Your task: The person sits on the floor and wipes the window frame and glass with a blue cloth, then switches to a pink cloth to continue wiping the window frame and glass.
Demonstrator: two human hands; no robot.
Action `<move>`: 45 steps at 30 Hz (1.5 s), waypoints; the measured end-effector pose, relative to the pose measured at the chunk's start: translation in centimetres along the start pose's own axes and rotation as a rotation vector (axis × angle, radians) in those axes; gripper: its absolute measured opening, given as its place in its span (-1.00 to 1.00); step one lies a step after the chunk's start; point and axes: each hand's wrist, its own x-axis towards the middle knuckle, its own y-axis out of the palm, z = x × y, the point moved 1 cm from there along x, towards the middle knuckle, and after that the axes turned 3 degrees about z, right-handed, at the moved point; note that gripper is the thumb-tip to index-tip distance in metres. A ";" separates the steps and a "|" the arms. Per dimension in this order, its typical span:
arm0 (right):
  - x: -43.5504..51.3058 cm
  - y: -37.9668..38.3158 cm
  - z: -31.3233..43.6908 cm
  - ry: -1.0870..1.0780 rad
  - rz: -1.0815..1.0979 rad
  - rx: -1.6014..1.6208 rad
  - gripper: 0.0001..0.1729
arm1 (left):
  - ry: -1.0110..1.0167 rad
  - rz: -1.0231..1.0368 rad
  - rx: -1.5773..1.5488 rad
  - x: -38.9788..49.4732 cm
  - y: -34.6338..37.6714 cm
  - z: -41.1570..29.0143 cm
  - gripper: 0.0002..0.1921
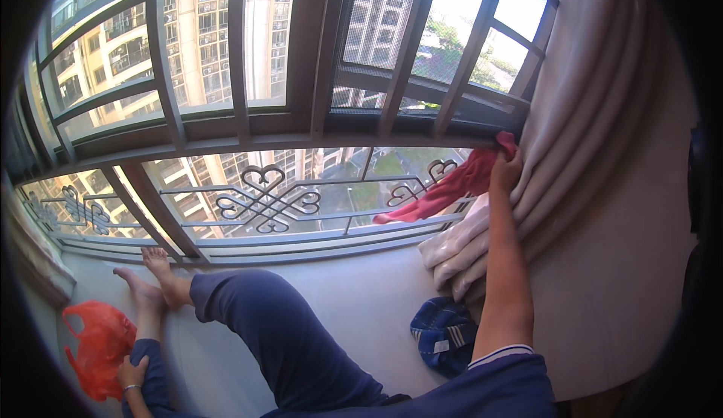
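My right hand (pixel 506 170) grips a red cloth (pixel 471 178) against the dark window frame, at its lower right corner beside the curtain. The cloth's long end trails down to the left across the lower pane. Low at the left, my left hand (pixel 133 371) rests on my trouser leg near the shin, a bracelet at its wrist. Touching or very near its fingers lies a red plastic bag (pixel 99 342); whether the fingers hold any of it I cannot tell.
A barred window (pixel 316 130) with scrolled metalwork (pixel 268 199) spans the view, with tall buildings outside. A pale curtain (pixel 587 113) hangs at the right, another at the far left. A blue plaid cap-like cloth item (pixel 443 336) lies on the pale sill seat (pixel 350 294), beside my bent leg.
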 end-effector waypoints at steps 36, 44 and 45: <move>-10.1 -1.5 23.3 -0.624 0.577 -0.063 -0.74 | -0.006 -0.043 -0.059 -0.9 0.1 -0.8 -0.18; -12.5 -0.7 26.3 -0.656 0.587 -0.178 -0.77 | -0.010 -0.044 -0.057 -0.8 0.1 -0.8 -0.17; -12.7 0.2 27.0 -0.652 0.601 -0.276 -0.77 | -0.013 -0.042 -0.058 -0.7 0.2 -0.7 -0.17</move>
